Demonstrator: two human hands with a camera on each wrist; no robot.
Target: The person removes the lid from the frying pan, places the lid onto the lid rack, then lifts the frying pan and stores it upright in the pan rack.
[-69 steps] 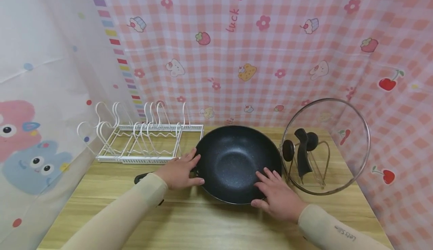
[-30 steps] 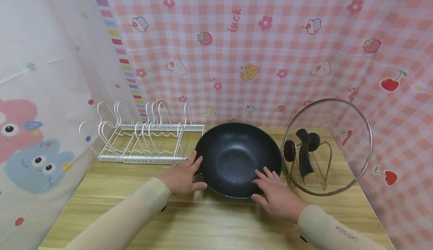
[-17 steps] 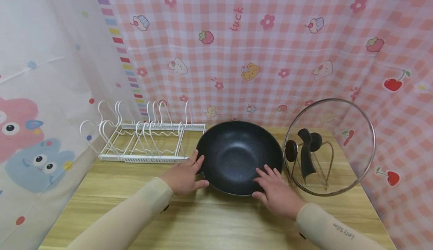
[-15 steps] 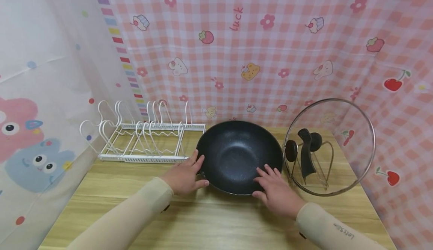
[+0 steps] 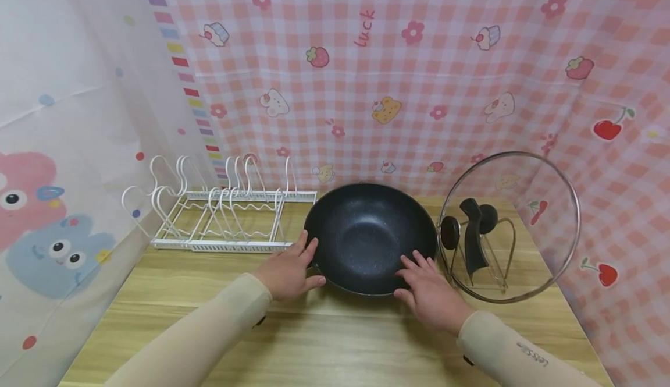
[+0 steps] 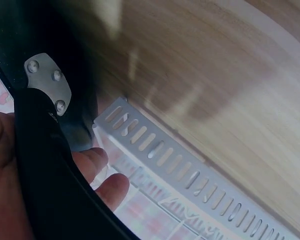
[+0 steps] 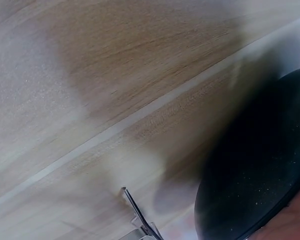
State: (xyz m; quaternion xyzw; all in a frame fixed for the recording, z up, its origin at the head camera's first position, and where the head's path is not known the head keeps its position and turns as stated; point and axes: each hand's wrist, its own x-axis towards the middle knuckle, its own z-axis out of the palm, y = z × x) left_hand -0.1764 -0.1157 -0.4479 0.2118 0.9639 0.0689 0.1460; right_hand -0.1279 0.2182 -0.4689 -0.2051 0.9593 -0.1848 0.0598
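Note:
A black wok (image 5: pixel 364 233) stands on the wooden table with its hollow facing up. My left hand (image 5: pixel 285 273) lies at its left side, fingers spread and fairly straight, fingertips touching the rim. In the left wrist view the wok's black handle (image 6: pixel 50 160), fixed by a riveted metal plate (image 6: pixel 47 82), runs beneath that palm; the head view hides it. On the near right rim rests my right hand (image 5: pixel 431 294), its extended fingers over the wok's inner wall and its thumb near the outer edge. Only a bit of the right hand (image 7: pixel 290 220) shows in the right wrist view.
A white wire rack (image 5: pixel 225 247) with upright loops stands left of the wok, close to my left hand. On the right a glass lid (image 5: pixel 549 230) leans upright on a wire stand (image 5: pixel 510 247) near the wok's rim. A checked cloth (image 5: pixel 335 84) hangs behind.
The wok has slid a little away from me, toward the back cloth, with both hands following. Its handle end, seen left of my left hand at first, is now hidden. Rack and lid stay put.

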